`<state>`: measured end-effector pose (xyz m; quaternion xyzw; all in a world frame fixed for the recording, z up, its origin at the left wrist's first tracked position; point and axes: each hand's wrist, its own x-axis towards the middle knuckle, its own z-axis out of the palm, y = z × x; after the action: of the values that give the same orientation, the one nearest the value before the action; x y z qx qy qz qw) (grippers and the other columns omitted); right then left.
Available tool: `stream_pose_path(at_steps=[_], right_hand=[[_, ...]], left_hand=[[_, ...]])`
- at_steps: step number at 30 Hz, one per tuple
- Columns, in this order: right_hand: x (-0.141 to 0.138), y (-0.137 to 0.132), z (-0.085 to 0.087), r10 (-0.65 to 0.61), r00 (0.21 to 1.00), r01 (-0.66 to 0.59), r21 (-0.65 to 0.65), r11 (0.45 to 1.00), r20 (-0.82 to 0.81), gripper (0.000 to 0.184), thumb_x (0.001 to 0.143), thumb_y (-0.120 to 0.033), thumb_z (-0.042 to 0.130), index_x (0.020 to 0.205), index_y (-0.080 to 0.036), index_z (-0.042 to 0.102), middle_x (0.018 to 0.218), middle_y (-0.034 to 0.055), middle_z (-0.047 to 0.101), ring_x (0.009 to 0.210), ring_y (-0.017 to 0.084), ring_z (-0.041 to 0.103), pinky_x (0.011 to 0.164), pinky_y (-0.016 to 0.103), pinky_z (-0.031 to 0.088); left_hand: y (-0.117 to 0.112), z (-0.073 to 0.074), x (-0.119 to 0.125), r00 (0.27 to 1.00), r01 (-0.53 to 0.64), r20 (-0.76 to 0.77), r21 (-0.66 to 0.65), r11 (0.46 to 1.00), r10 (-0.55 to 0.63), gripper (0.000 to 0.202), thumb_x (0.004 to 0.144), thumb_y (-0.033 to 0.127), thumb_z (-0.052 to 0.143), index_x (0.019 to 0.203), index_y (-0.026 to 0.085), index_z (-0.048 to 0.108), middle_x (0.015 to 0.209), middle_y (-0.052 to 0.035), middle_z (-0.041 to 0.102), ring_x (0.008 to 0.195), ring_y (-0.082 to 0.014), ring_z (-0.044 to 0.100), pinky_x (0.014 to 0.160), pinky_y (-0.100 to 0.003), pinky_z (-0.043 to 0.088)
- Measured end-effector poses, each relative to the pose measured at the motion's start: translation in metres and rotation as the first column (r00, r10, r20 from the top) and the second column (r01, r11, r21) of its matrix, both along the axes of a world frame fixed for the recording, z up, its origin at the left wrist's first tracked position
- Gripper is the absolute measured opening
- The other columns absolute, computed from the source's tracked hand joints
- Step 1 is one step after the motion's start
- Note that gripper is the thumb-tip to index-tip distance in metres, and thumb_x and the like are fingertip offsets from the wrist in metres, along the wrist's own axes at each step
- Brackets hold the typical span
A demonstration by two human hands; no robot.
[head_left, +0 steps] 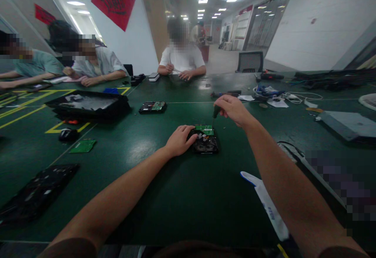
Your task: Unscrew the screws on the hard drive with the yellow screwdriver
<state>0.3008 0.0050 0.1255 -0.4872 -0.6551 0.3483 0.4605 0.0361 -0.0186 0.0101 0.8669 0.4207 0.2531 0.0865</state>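
Observation:
A hard drive (205, 145) with a green circuit board (207, 129) at its far end lies on the dark green table in front of me. My left hand (181, 140) is closed on the drive's left side, thumb over its top edge. In my right hand (231, 109) is a screwdriver (216, 112) with a dark handle, held nearly upright. Its thin shaft points down to the right edge of the circuit board; whether the tip sits in a screw is too small to tell.
Left are a black tray (88, 105), another drive (152, 107), a computer mouse (68, 134), a loose green board (83, 146) and a black panel (41, 187). Right are a white-and-blue strip (268, 203), a grey metal case (348, 125) and cables (299, 96). Several people (182, 58) sit across.

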Motion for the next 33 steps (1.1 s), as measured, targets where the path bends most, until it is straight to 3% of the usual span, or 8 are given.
stream_pose_path(at_steps=[5,10,14,19,21,25,29,33], right_hand=[[-0.002,-0.0015,0.0003,0.059,0.997,-0.061,-0.025,0.998,-0.047,0.017,0.098,-0.036,0.059,0.097,-0.02,0.067,0.099,0.0075,0.075,0.051,0.008,0.051,0.041,0.026,0.032],[-0.0031,-0.0011,-0.0007,0.137,0.983,-0.145,-0.056,0.988,-0.124,0.026,0.1,-0.039,0.054,0.105,-0.019,0.07,0.099,0.0091,0.073,0.058,0.011,0.057,0.046,0.027,0.038],[-0.0027,-0.0025,0.002,0.1,0.993,-0.101,-0.016,0.995,-0.056,0.023,0.097,-0.033,0.057,0.105,-0.02,0.073,0.082,0.0043,0.067,0.056,0.011,0.049,0.046,0.026,0.031],[-0.0022,-0.0041,0.004,-0.036,0.999,0.036,0.018,0.999,0.009,0.016,0.09,-0.031,0.068,0.081,-0.019,0.065,0.064,0.0001,0.057,0.055,0.011,0.05,0.048,0.025,0.034],[-0.0019,-0.004,0.0037,-0.057,0.998,0.057,0.009,0.998,0.012,0.014,0.09,-0.029,0.067,0.082,-0.019,0.064,0.069,0.0013,0.063,0.052,0.009,0.049,0.047,0.025,0.033],[-0.0022,-0.0021,0.0013,0.038,0.998,-0.039,-0.019,0.999,-0.051,0.017,0.097,-0.035,0.061,0.093,-0.019,0.066,0.096,0.007,0.076,0.048,0.007,0.05,0.043,0.025,0.033],[-0.0038,0.0008,-0.0021,0.068,0.992,-0.072,-0.036,0.997,-0.103,0.029,0.101,-0.044,0.057,0.099,-0.018,0.07,0.099,0.0103,0.075,0.055,0.01,0.058,0.046,0.025,0.041],[-0.0045,0.0003,-0.0018,0.1,0.983,-0.11,-0.057,0.992,-0.153,0.025,0.1,-0.036,0.056,0.11,-0.019,0.071,0.104,0.01,0.074,0.061,0.012,0.06,0.05,0.026,0.045]], left_hand=[[0.0,-0.0008,0.0002,1.0,-0.007,0.001,0.003,1.0,0.007,0.05,0.106,0.052,0.045,0.142,0.019,0.056,0.132,-0.0136,0.065,0.131,-0.0306,0.055,0.115,-0.048,0.044],[-0.0005,-0.0004,0.0001,1.0,-0.004,0.006,0.003,1.0,0.004,0.05,0.106,0.051,0.045,0.142,0.018,0.056,0.131,-0.014,0.066,0.131,-0.031,0.055,0.114,-0.049,0.044],[-0.0001,-0.0007,-0.0002,1.0,-0.003,0.003,-0.004,1.0,0.003,0.051,0.107,0.052,0.045,0.143,0.018,0.056,0.132,-0.0142,0.065,0.131,-0.0312,0.054,0.115,-0.049,0.044],[0.0005,-0.001,-0.0002,1.0,-0.003,0.001,-0.01,1.0,0.003,0.05,0.106,0.051,0.046,0.143,0.018,0.056,0.132,-0.0138,0.066,0.131,-0.0312,0.055,0.114,-0.049,0.044],[0.0004,-0.0007,-0.0002,1.0,-0.001,0.001,-0.014,1.0,0.001,0.05,0.106,0.051,0.046,0.143,0.018,0.056,0.132,-0.014,0.066,0.131,-0.0313,0.055,0.114,-0.049,0.044],[0.0004,-0.001,-0.0002,1.0,-0.001,0.008,-0.001,1.0,0.001,0.049,0.106,0.051,0.046,0.143,0.019,0.056,0.132,-0.0135,0.066,0.131,-0.0309,0.055,0.114,-0.049,0.045],[0.0016,-0.0028,-0.0005,1.0,0.005,0.009,0.005,1.0,-0.005,0.049,0.106,0.051,0.047,0.142,0.02,0.056,0.131,-0.013,0.066,0.13,-0.0306,0.056,0.114,-0.049,0.045],[0.0021,-0.0031,-0.0008,1.0,0.009,0.008,0.001,1.0,-0.009,0.049,0.106,0.051,0.047,0.142,0.019,0.056,0.131,-0.0133,0.066,0.13,-0.0309,0.055,0.114,-0.049,0.045]])
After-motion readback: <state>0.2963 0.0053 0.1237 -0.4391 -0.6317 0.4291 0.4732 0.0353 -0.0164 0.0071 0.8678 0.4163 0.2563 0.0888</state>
